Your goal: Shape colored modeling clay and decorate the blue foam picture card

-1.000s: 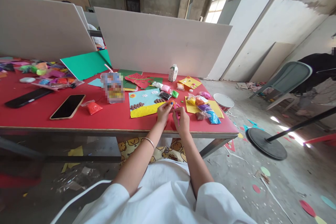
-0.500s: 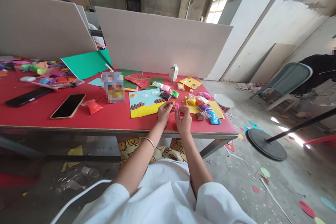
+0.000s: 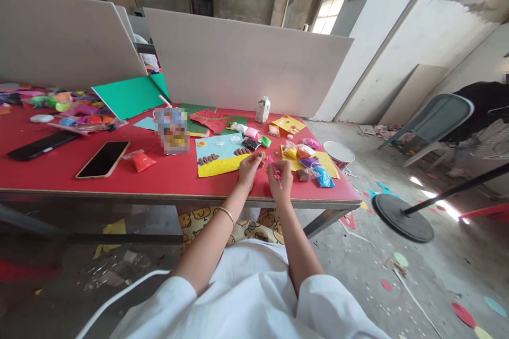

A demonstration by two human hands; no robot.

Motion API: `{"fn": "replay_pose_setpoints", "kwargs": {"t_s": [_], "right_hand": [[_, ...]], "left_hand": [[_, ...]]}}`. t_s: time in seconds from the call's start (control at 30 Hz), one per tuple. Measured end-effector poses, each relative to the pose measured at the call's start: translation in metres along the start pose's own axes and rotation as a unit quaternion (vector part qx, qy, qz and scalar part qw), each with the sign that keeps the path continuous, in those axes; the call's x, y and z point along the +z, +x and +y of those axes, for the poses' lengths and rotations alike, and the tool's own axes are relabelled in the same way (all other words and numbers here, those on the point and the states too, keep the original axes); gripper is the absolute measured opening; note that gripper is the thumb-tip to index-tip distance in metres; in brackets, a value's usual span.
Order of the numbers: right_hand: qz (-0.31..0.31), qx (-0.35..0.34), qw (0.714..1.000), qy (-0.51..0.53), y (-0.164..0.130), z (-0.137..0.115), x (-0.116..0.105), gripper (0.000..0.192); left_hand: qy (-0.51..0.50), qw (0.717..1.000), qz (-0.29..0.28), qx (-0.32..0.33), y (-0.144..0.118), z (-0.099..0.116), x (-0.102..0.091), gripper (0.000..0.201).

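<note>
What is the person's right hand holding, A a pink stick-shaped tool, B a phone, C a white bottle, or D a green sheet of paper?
A: the right hand grips a thin pink tool that slants up from its fingers, while the phone, the white bottle and the green sheet all lie or stand apart on the red table.

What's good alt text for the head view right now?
Seen from above, a seated person's left hand pinches a small orange lump while the right hand holds a thin pink tool, both over the near edge of a red table. Around them lie a blue-and-yellow picture, small bags of coloured clay, a phone and a white bottle.
</note>
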State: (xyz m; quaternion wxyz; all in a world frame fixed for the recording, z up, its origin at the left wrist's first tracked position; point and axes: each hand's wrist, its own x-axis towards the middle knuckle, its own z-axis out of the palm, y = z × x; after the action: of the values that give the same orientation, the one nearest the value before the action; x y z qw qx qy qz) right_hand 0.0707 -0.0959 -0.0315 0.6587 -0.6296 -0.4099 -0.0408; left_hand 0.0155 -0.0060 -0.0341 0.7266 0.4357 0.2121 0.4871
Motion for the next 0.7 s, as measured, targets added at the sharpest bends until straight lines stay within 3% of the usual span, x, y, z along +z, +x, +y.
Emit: {"fn": "replay_pose_setpoints", "kwargs": {"t_s": [0.7], "right_hand": [[-0.028, -0.022, 0.998, -0.042, 0.0002, 0.0016, 0.0003, 0.012]], "left_hand": [[-0.016, 1.000, -0.018, 0.001, -0.0050, 0.0048, 0.0036, 0.033]]}}
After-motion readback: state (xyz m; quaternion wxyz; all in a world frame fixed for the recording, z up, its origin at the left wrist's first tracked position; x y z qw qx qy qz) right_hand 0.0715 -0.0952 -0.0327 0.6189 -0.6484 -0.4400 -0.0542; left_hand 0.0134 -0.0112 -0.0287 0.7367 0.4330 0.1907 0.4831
